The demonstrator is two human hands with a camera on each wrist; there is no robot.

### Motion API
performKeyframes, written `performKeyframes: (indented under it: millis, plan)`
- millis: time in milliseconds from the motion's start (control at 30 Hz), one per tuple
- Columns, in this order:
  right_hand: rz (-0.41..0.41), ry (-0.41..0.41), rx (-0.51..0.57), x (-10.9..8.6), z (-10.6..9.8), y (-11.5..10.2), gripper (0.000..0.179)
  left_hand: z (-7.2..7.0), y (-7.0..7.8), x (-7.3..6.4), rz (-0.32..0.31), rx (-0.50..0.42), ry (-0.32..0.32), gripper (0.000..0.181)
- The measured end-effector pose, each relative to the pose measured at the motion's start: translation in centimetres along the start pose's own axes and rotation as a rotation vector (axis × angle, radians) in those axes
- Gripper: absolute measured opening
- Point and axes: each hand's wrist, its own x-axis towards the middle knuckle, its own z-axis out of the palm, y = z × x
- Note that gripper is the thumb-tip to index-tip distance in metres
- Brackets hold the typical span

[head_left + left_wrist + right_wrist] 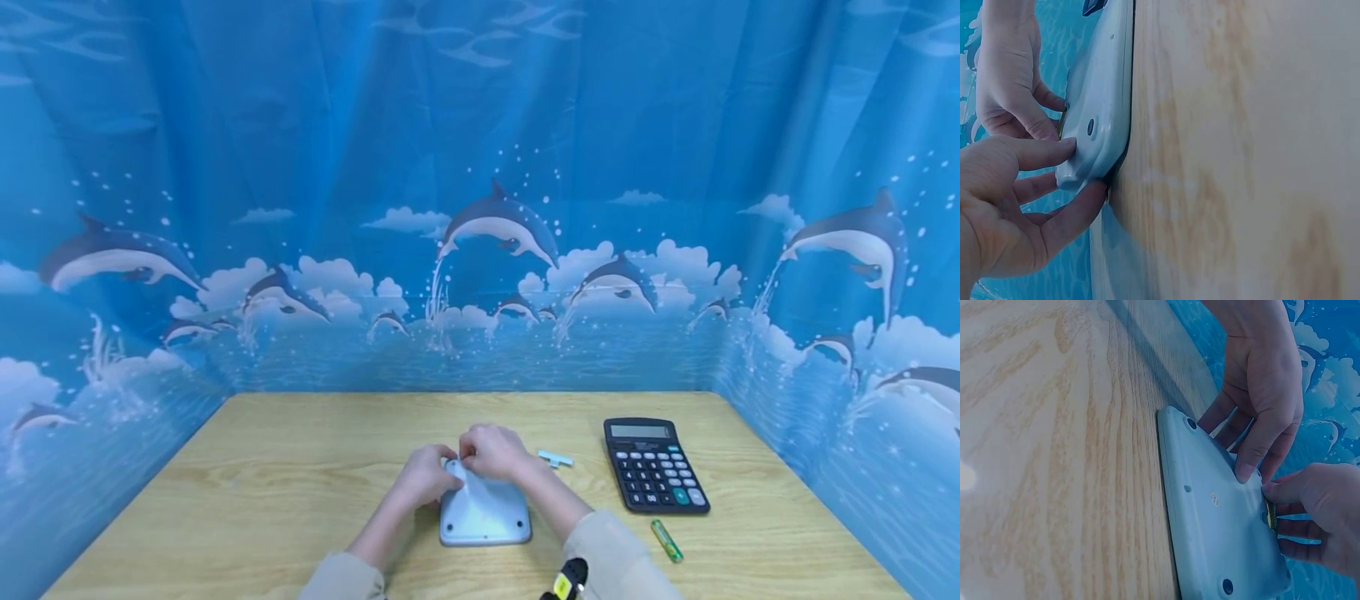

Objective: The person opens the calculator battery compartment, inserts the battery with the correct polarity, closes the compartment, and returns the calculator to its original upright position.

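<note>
one counter (pixel 300 492) is carrying one device (pixel 483 512), one calculator (pixel 656 467), one loose battery (pixel 667 541) and one blue piece (pixel 555 459); one yellow piece (pixel 1270 514) and two grips (pixel 427 475) (pixel 492 451) are showing.

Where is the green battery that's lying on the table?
In the head view, the green battery lies toward the right, just below the black calculator.

Head view forward-down, wrist views close, sideways, sharing pale device (pixel 486 515)
</note>
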Motion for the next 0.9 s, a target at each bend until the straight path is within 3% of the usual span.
performKeyframes:
  millis: [733, 833, 900]
  plan:
    - [-0.066, -0.041, 0.046, -0.08, -0.33, 0.59, 0.005, 0.35, -0.25, -0.03, 0.03, 0.015, 0.006, 0.046]
    - [-0.089, -0.032, 0.033, -0.11, -0.41, 0.56, 0.004, 0.25, -0.15, -0.11, 0.086, 0.053, 0.01, 0.041]
    - [-0.1, -0.027, 0.023, -0.11, -0.41, 0.59, 0.004, 0.17, -0.06, -0.24, 0.162, 0.112, 0.022, 0.03]
